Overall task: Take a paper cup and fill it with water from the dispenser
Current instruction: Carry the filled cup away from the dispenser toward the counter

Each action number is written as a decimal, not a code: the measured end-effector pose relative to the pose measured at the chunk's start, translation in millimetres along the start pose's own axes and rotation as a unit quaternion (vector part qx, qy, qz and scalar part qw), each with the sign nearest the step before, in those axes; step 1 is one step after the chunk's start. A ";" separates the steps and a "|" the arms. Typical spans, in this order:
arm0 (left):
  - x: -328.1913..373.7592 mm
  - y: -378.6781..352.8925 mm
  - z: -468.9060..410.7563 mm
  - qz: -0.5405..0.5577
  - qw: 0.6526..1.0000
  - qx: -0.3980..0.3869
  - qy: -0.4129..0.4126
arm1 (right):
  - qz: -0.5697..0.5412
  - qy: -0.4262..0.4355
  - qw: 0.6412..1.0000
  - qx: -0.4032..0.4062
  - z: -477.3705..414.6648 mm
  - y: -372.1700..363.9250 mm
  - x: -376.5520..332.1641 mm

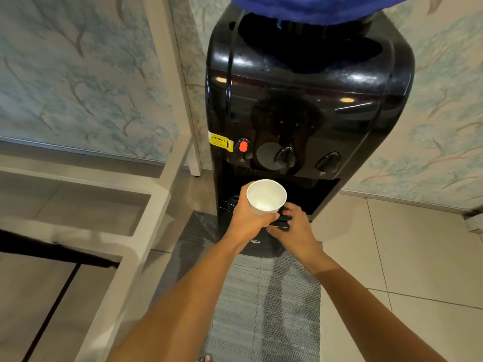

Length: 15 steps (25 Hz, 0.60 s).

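A white paper cup (266, 195) is upright in my left hand (247, 218), held just in front of the black water dispenser (308, 105), below its taps. The cup's inside looks pale, and I cannot tell if there is water in it. Three taps line the dispenser's front: a red one (243, 147), a black middle one (285, 156) and a black right one (328, 162). My right hand (294, 226) rests on the black drip tray edge (281, 226) beside the cup, fingers curled against it. A blue bottle (318, 7) sits on top.
A white shelf frame (146, 194) stands close on the left. A grey woven mat (264, 304) lies on the tiled floor in front of the dispenser. Patterned wallpaper covers the walls behind. A yellow warning sticker (220, 141) is next to the red tap.
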<state>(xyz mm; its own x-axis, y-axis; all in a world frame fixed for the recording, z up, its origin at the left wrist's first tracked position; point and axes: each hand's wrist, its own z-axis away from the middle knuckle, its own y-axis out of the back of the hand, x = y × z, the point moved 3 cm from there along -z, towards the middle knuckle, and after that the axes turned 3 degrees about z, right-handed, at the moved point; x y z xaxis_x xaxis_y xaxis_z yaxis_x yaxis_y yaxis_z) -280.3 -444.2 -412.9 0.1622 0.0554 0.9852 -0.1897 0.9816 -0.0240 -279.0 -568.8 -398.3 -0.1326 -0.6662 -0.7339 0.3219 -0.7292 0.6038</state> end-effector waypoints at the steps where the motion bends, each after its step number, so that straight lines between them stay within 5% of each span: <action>1: 2.9 5.7 5.9 0.001 1.000 0.009 -0.001 | -0.011 0.006 1.000 -0.022 1.7 -5.3 -7.6; 15: 145.9 114.2 75.1 0.015 0.987 0.144 -0.074 | -0.113 0.180 0.972 -0.096 53.7 -13.0 -200.1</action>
<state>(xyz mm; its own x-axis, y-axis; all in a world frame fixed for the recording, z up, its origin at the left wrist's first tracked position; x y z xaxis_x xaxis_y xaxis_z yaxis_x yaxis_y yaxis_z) -351.0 -337.7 -259.2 0.0142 0.0357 0.9993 -0.4628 0.8861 -0.0250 -307.0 -434.4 -242.6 0.1059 -0.3686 -0.9235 0.4968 -0.7849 0.3702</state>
